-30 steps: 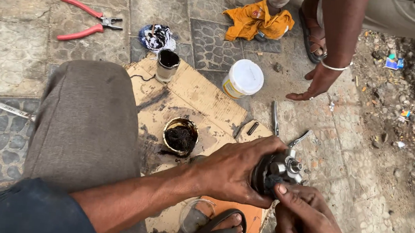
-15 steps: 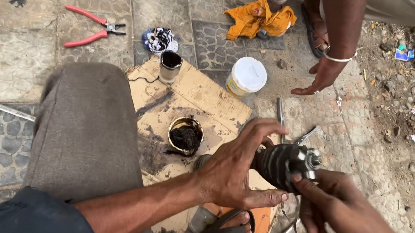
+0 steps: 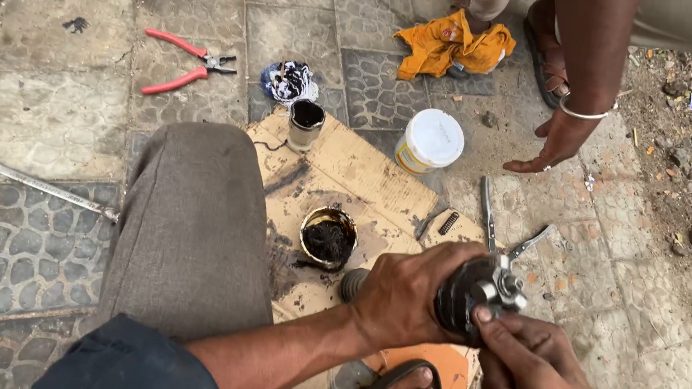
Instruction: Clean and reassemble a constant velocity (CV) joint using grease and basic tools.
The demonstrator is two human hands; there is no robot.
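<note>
The left hand [image 3: 404, 294] wraps its fingers around a black rubber boot [image 3: 460, 298] on a greasy joint [image 3: 497, 287], held above the cardboard [image 3: 348, 166] near the lower right. The right hand [image 3: 537, 374] sits under the joint's metal end, thumb pressed on it, other fingers curled below. A tin of black grease [image 3: 328, 236] sits just left. Red pliers [image 3: 183, 62], a wrench [image 3: 34, 185] and a white tub [image 3: 430, 140] lie around; another person's hand [image 3: 556, 141] hangs near the tub.

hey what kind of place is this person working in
Probably an outdoor roadside repair spot: stone paving for a floor, red-handled pliers and a wrench lying on it, and a greasy cardboard sheet as workbench.
</note>
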